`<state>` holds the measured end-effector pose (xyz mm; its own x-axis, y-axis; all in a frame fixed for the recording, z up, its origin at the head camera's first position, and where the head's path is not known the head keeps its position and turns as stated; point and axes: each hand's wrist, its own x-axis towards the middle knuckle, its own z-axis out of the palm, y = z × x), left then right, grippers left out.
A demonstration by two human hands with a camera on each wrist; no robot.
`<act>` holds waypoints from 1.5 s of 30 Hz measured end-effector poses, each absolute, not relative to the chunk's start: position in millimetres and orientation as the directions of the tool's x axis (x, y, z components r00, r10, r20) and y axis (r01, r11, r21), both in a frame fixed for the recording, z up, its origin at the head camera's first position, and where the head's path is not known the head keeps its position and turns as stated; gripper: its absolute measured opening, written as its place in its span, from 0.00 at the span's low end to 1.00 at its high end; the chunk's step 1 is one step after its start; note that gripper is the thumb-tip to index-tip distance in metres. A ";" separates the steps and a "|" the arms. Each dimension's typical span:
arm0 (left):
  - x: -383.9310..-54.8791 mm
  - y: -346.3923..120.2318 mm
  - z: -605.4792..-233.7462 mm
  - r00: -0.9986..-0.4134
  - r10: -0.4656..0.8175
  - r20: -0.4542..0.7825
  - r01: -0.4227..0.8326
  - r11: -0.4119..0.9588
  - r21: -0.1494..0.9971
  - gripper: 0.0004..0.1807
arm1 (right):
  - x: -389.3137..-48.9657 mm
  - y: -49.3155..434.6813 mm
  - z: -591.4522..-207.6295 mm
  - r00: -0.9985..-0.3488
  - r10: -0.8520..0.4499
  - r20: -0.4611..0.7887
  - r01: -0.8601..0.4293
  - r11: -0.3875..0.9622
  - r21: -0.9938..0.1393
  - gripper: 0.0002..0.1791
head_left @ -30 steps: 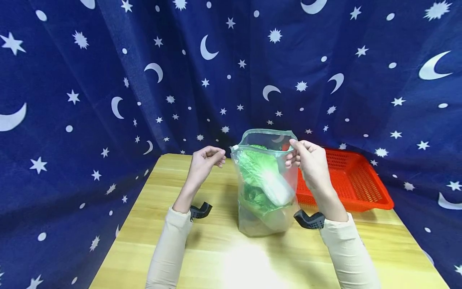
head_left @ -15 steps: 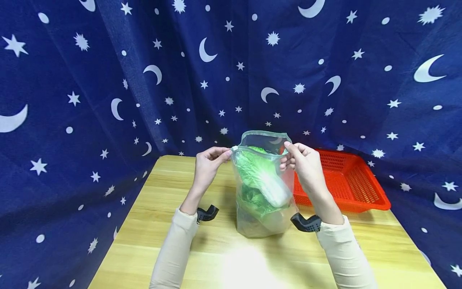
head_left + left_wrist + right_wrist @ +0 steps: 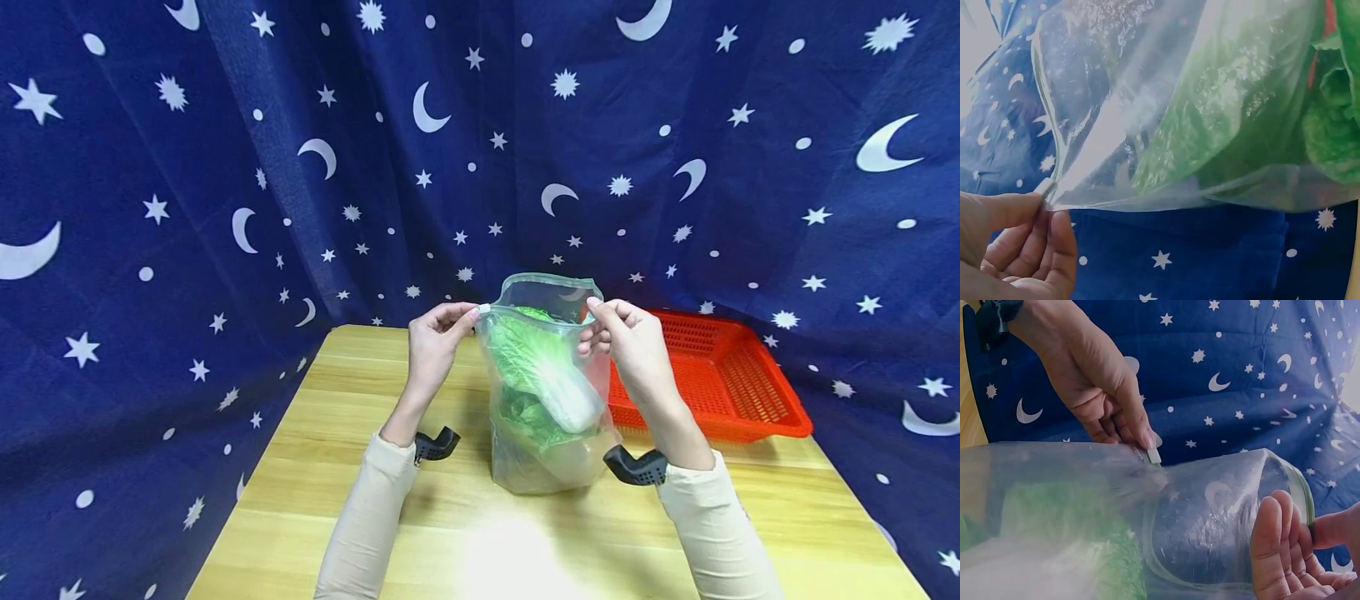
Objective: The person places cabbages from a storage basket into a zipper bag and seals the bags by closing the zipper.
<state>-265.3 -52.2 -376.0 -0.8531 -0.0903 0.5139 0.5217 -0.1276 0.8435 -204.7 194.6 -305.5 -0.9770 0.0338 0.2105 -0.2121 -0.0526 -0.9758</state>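
A clear zip bag [image 3: 525, 479] stands upright on the wooden table, its green-edged mouth gaping. Inside leans a napa cabbage [image 3: 558, 375], pale stem down to the right, with darker green leaves below it. My left hand [image 3: 435, 346] pinches the white slider [image 3: 484, 308] at the mouth's left corner between thumb and forefinger. In the left wrist view, that slider [image 3: 1045, 186] shows at the thumb tip. At the opposite corner my right hand [image 3: 633, 342] pinches the mouth's edge, its other fingers spread along the bag in the right wrist view.
Behind my right forearm sits a red perforated plastic basket [image 3: 750, 429], close to the bag's right side. The table [image 3: 285, 517] ends at a blue curtain [image 3: 360, 150] with white moons and stars, which hangs behind and on both sides.
My left hand has come right from beside the bag and taken hold of the slider. The right hand keeps its pinch on the other corner. The bag stays standing.
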 end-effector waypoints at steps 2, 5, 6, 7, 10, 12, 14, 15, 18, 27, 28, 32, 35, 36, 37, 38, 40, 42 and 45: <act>-266.6 -54.1 -372.8 -0.846 -0.120 0.519 0.532 -0.130 0.837 0.12 | -204.8 194.8 -305.3 -0.976 0.033 0.214 -0.215 -0.051 -0.975 0.15; -269.1 -61.8 -361.4 -0.830 -0.157 0.536 0.555 -0.139 0.820 0.11 | -206.2 194.7 -306.6 -0.977 0.031 0.209 -0.211 -0.088 -0.974 0.14; -269.5 -65.5 -355.7 -0.816 -0.177 0.551 0.574 -0.130 0.808 0.11 | -207.2 193.9 -308.4 -0.979 0.031 0.203 -0.205 -0.105 -0.973 0.14; -269.1 -69.6 -349.1 -0.799 -0.199 0.567 0.594 -0.116 0.796 0.11 | -208.4 192.5 -311.1 -0.981 0.032 0.189 -0.192 -0.123 -0.974 0.13; -264.2 -80.9 -328.6 -0.729 -0.213 0.650 0.664 0.012 0.748 0.10 | -213.0 184.8 -328.6 -0.995 -0.021 0.096 -0.092 -0.152 -0.984 0.13; -259.0 -85.1 -319.5 -0.698 -0.171 0.695 0.685 0.121 0.718 0.09 | -216.8 178.1 -346.2 -0.998 -0.067 0.010 0.000 -0.139 -0.990 0.14; -255.3 -86.6 -316.8 -0.690 -0.096 0.717 0.692 0.200 0.693 0.08 | -220.2 172.7 -365.7 -0.990 -0.116 -0.081 0.094 -0.115 -0.989 0.13; -254.1 -86.4 -317.8 -0.696 -0.063 0.716 0.689 0.222 0.690 0.08 | -221.7 171.1 -374.7 -0.986 -0.122 -0.113 0.126 -0.104 -0.987 0.13; -253.7 -84.3 -325.7 -0.723 -0.013 0.691 0.668 0.246 0.703 0.07 | -224.0 169.8 -395.8 -0.977 -0.129 -0.169 0.181 -0.088 -0.979 0.13; -245.9 -75.7 -340.4 -0.762 0.069 0.643 0.640 0.231 0.733 0.06 | -220.4 178.9 -413.9 -0.993 -0.004 -0.120 0.120 0.050 -0.992 0.18; -245.3 -73.9 -342.0 -0.760 0.079 0.646 0.644 0.232 0.729 0.06 | -220.0 180.1 -413.9 -0.996 0.023 -0.087 0.088 0.069 -0.994 0.19; -243.1 -63.5 -347.4 -0.747 0.115 0.655 0.660 0.249 0.709 0.05 | -213.1 180.4 -402.1 -0.986 0.105 0.133 -0.112 0.181 -0.977 0.19; -240.7 -55.7 -350.0 -0.749 0.141 0.647 0.658 0.273 0.702 0.05 | -203.0 173.3 -380.8 -0.924 0.094 0.371 -0.325 0.318 -0.891 0.12; -239.7 -53.7 -350.5 -0.750 0.149 0.645 0.657 0.280 0.700 0.05 | -199.7 169.7 -373.0 -0.891 0.078 0.448 -0.394 0.358 -0.847 0.10; -239.1 -51.9 -351.3 -0.749 0.160 0.643 0.659 0.285 0.696 0.04 | -197.0 165.7 -365.3 -0.857 0.053 0.513 -0.456 0.387 -0.801 0.08; -238.4 -50.3 -351.8 -0.746 0.173 0.643 0.662 0.293 0.690 0.04 | -196.2 162.3 -360.7 -0.821 0.026 0.570 -0.513 0.405 -0.757 0.08; -236.5 -47.4 -352.9 -0.738 0.195 0.646 0.672 0.303 0.676 0.04 | -196.7 156.0 -353.4 -0.759 -0.025 0.651 -0.598 0.424 -0.680 0.09; -234.3 -44.9 -353.7 -0.727 0.219 0.650 0.684 0.306 0.662 0.03 | -197.9 150.5 -348.3 -0.731 -0.067 0.679 -0.634 0.433 -0.640 0.10; -230.4 -41.7 -354.5 -0.728 0.245 0.641 0.685 0.304 0.662 0.03 | -198.6 145.4 -344.4 -0.713 -0.108 0.693 -0.656 0.449 -0.607 0.10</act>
